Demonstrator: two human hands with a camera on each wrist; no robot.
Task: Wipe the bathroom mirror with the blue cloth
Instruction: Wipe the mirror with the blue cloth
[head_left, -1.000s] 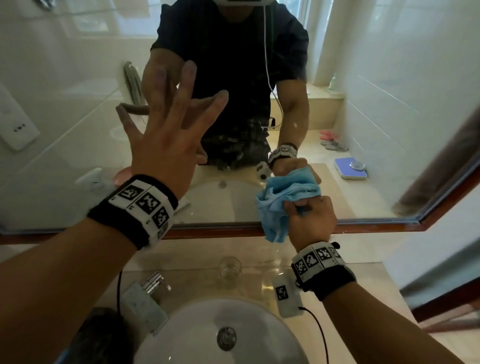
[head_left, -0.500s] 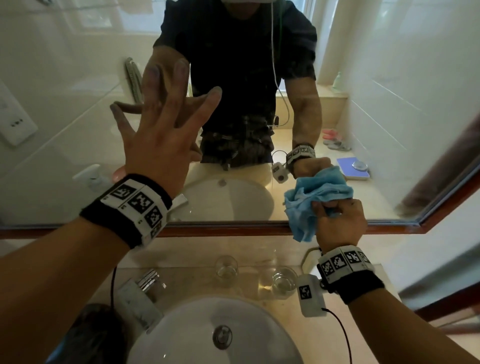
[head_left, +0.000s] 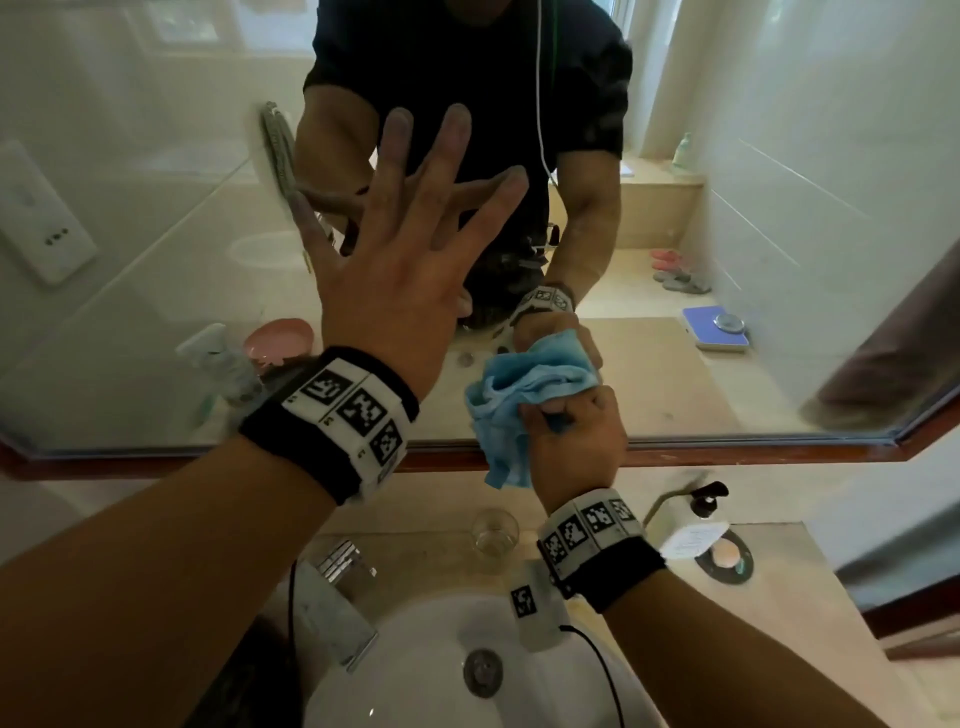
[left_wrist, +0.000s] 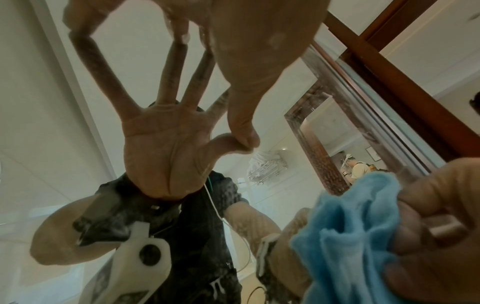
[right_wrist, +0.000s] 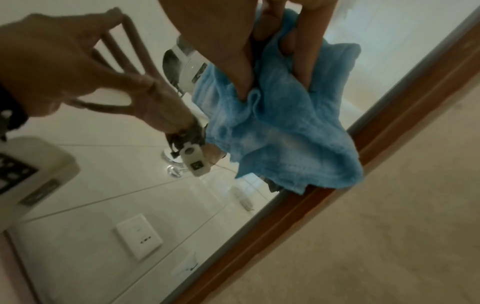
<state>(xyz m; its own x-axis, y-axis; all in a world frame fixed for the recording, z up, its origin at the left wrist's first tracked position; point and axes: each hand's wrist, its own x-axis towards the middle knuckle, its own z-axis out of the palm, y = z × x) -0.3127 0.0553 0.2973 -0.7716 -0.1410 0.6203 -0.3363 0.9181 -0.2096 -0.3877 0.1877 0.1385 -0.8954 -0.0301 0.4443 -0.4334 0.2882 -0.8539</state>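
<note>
Wiping: press the bunched blue terry cloth (head_left: 524, 389) flat on the wood-framed mirror (head_left: 779, 234).
Right hand (head_left: 574, 441): you grip the cloth.
Left hand (head_left: 395, 270): fingers spread, bracing the glass.

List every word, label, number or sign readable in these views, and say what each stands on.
No legible words or numbers.
Left wristband: square black-and-white coded markers; tiny print beside them too small to read.
Right wristband: the same markers.
Pump bottle: label blurred, unreadable.
</note>
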